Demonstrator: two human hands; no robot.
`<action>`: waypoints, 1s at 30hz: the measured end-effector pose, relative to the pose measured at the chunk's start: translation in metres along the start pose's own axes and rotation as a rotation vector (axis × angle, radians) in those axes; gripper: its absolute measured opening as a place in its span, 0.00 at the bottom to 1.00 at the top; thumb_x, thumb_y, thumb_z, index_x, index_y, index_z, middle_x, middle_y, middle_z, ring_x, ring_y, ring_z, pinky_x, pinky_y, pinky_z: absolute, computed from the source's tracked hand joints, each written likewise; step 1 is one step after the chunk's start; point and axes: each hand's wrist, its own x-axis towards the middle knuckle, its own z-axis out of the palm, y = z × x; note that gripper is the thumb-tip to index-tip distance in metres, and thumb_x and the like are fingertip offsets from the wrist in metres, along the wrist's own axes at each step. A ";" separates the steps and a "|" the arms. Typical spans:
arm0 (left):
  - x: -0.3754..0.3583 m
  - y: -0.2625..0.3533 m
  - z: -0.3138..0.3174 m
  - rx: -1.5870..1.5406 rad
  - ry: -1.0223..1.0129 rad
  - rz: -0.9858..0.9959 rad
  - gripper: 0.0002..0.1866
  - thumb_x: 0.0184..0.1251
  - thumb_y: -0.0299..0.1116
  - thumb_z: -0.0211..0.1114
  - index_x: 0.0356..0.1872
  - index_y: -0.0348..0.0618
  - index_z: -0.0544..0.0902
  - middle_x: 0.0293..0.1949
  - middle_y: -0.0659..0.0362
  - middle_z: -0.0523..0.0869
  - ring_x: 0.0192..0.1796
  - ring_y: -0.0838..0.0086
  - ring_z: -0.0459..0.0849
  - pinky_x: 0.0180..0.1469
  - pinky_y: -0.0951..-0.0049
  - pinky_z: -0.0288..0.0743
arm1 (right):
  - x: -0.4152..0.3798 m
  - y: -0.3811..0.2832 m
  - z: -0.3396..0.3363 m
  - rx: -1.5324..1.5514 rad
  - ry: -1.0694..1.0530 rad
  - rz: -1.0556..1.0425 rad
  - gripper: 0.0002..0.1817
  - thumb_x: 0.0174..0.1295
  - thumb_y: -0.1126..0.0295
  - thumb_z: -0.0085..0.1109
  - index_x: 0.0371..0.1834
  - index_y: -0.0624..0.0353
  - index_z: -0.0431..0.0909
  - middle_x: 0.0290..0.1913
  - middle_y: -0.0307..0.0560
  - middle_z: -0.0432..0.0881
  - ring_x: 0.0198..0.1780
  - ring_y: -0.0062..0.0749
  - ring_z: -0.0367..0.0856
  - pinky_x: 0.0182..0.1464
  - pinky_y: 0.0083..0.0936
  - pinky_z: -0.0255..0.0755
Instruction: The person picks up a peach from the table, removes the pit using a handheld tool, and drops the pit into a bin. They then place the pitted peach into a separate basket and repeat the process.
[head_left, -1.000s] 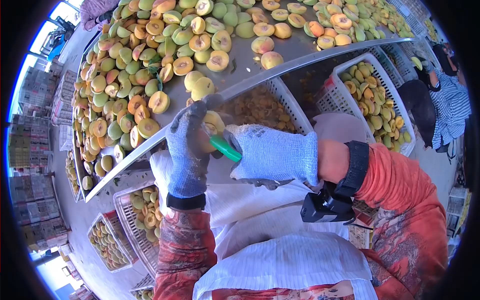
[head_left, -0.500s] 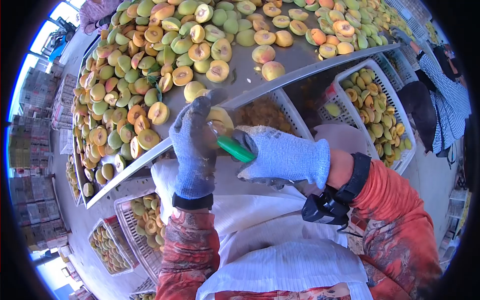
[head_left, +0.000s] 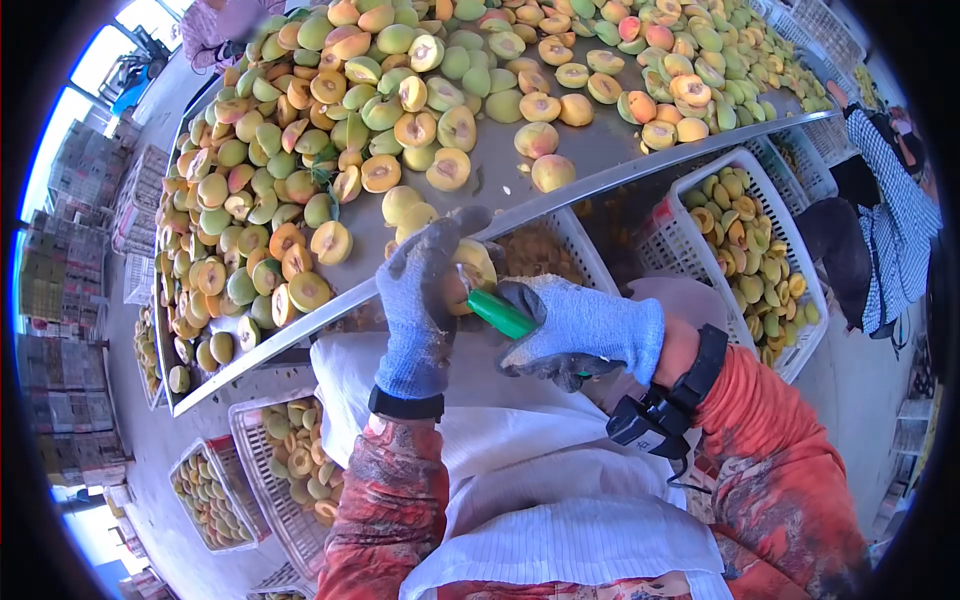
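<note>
My left hand (head_left: 418, 315), in a blue knit glove with dark grey fingers, is closed around a peach half (head_left: 478, 260) whose yellow cut face shows beside the fingers. My right hand (head_left: 595, 325), gloved the same way, grips a green-handled pitting tool (head_left: 500, 313). The tool's metal end meets the peach half; its exact shape is hidden. Both hands are just over the near edge of a metal table (head_left: 560, 200). Beyond my left fingers lie loose peach halves (head_left: 331, 242), some cut side up.
Under the table's edge stands a white crate (head_left: 815, 300) of peach halves at right. A crate with brownish contents (head_left: 540, 255) is below the hands. More filled crates (head_left: 240, 425) stand at lower left. Another person in a checked sleeve (head_left: 880, 150) is at the right edge.
The view has shifted slightly, so the table and both hands sit a little lower and the hands farther right. Both grips look the same, with the tool still at the peach half.
</note>
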 end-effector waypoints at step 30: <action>-0.040 -0.018 -0.037 -0.870 0.076 -0.404 0.23 0.65 0.46 0.53 0.54 0.40 0.72 0.51 0.46 0.78 0.53 0.51 0.76 0.55 0.49 0.72 | -0.011 0.073 -0.013 -0.720 0.634 -0.155 0.23 0.56 0.53 0.59 0.40 0.64 0.72 0.30 0.60 0.79 0.33 0.53 0.78 0.36 0.38 0.71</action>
